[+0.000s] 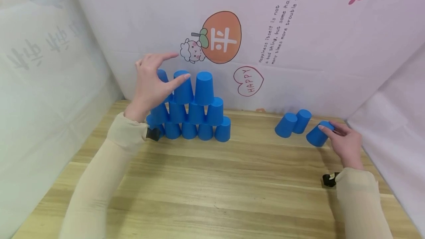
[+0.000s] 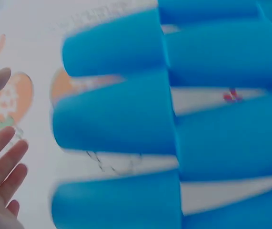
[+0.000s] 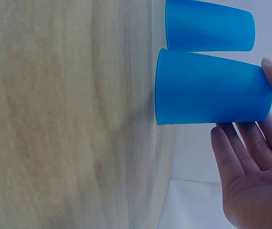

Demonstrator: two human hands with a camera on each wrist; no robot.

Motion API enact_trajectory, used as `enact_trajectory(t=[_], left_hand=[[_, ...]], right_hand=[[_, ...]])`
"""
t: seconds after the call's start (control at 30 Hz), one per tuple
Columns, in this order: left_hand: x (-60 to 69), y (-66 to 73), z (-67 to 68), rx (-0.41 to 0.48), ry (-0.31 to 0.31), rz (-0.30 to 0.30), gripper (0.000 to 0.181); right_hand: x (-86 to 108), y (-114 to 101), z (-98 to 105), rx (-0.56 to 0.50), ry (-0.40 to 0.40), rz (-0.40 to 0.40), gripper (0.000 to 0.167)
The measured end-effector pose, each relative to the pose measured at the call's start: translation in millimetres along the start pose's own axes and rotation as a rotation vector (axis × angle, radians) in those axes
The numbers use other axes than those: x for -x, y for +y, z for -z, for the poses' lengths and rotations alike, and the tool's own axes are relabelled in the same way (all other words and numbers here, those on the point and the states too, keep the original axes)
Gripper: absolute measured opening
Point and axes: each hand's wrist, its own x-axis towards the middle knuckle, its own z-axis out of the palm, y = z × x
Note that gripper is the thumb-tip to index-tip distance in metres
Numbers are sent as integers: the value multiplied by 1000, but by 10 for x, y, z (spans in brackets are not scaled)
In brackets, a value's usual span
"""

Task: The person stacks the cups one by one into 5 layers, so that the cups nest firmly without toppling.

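Upside-down blue cups stand in a stack of three rows, with three cups (image 1: 204, 88) along the top. My left hand (image 1: 151, 82) is raised in front of the top row's left end, thumb and fingers spread apart. In the left wrist view that hand (image 2: 2, 176) shows a gap between its fingers and the cups (image 2: 114, 114). On the right, my right hand (image 1: 346, 143) holds a separate blue cup (image 1: 317, 135) near its narrow closed end. The right wrist view has the thumb on one side of this cup (image 3: 212, 88) and the fingers on the other.
Two more upside-down blue cups (image 1: 286, 125) stand just left of the right hand. Everything sits on a wood-grain table (image 1: 225, 187). A printed white cloth (image 1: 299, 47) hangs behind, and pale cloth (image 1: 43, 102) hangs at both sides.
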Motion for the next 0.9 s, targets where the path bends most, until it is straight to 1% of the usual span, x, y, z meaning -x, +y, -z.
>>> enact_trajectory(t=[0.03, 0.1, 0.17, 0.23, 0.33, 0.4, 0.5, 0.57, 0.63, 0.7, 0.8, 0.9], left_hand=[[16, 53, -16, 16, 32, -32, 59], [55, 156, -70, 58, 76, -101, 58], [108, 262, -145, 106, 96, -165, 58], [173, 360, -240, 155, 92, -203, 59], [283, 488, -403, 228, 56, -220, 59], [363, 552, -525, 272, 29, -216, 59], [488, 624, -727, 351, -21, -195, 59], [578, 676, -869, 396, -58, -159, 59], [667, 734, -1014, 438, -106, -110, 59], [753, 799, -1153, 463, -162, -47, 59], [861, 888, -1346, 484, -248, 43, 59], [943, 946, -1507, 506, -307, 108, 58]], right_hand=[[1, -9, 3, 4, 0, 0, 83], [1, -18, 9, 12, -2, 2, 84], [2, -25, 13, 20, -4, 5, 85], [6, -34, 10, 27, -6, 0, 86], [2, -38, 17, 23, -13, 0, 86], [-3, -40, 25, 22, -22, 0, 86], [-18, -43, 28, 25, -33, -1, 87], [-25, -45, 24, 27, -33, -1, 87], [-31, -46, 19, 31, -29, -2, 87], [-39, -47, 20, 32, -29, -5, 87], [-59, -56, 22, 42, -27, -11, 88], [-101, -71, 17, 40, -22, -23, 89]])
